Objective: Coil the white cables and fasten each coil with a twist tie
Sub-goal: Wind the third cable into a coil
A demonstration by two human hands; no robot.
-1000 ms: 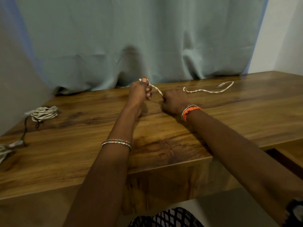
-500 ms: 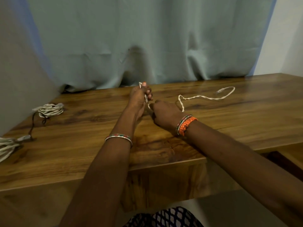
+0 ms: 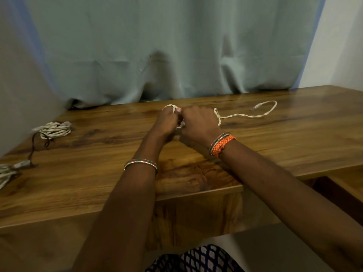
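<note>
A white twisted cable (image 3: 247,115) lies on the wooden table (image 3: 284,138), its free end curving to the far right. My left hand (image 3: 166,122) grips a small loop of this cable that arches over its fingers. My right hand (image 3: 198,124) is right beside it, fingers curled on the same cable, which comes out from behind the hand at its right. How much cable is wound between the hands is hidden.
A coiled white cable (image 3: 55,130) lies at the left of the table, with a dark cord (image 3: 33,144) running from it toward another white bundle (image 3: 7,171) at the left edge. A grey-green curtain (image 3: 176,55) hangs behind the table.
My right hand has moved up against the left hand. A loop now arches over the left fingers, and the loose cable on the right has been drawn in shorter.
</note>
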